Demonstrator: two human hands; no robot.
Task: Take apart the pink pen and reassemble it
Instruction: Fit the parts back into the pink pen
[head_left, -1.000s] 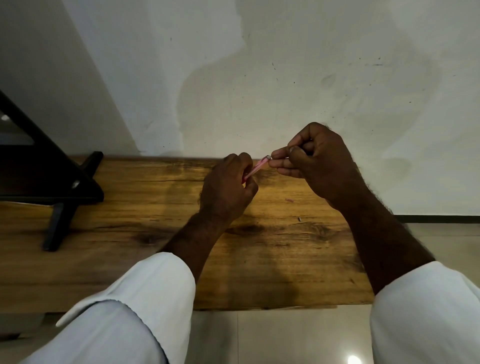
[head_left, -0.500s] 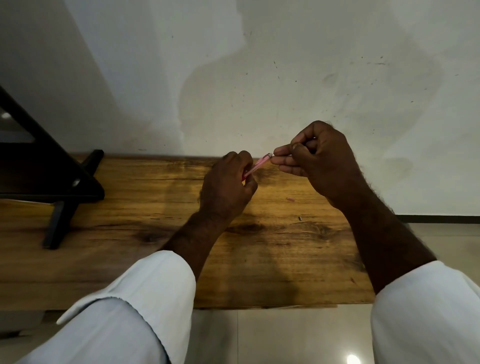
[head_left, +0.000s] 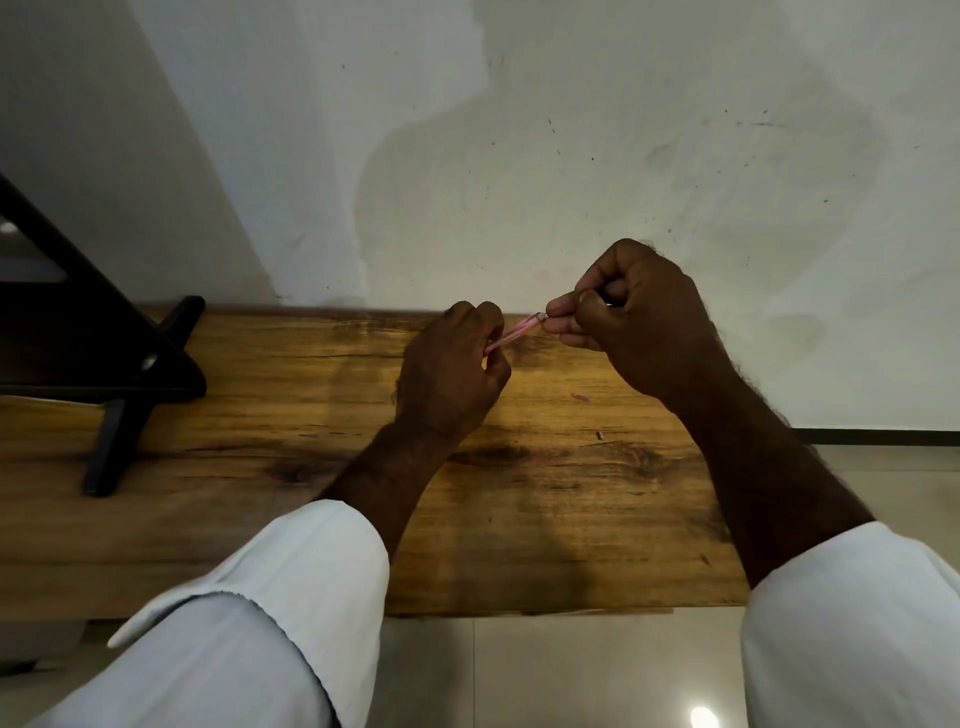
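Observation:
The pink pen (head_left: 514, 330) is held in the air above the far edge of the wooden table (head_left: 291, 467), slanting up to the right. My left hand (head_left: 449, 376) grips its lower end, with most of the barrel hidden in the fist. My right hand (head_left: 631, 322) pinches the upper tip between thumb and fingers; a small metallic end shows at the pinch. A dark glint shows inside the right fist, and what it is cannot be told. A small pink piece (head_left: 580, 397) and a tiny dark piece (head_left: 600, 435) lie on the table below my right wrist.
A black stand (head_left: 119, 384) with angled legs sits on the table's left part. A pale wall (head_left: 519, 156) rises right behind the table. Tiled floor (head_left: 571, 670) lies below the table's near edge and to the right of the table.
Both hands stay in place with the pen between them. The right hand has shifted very slightly at the tip.

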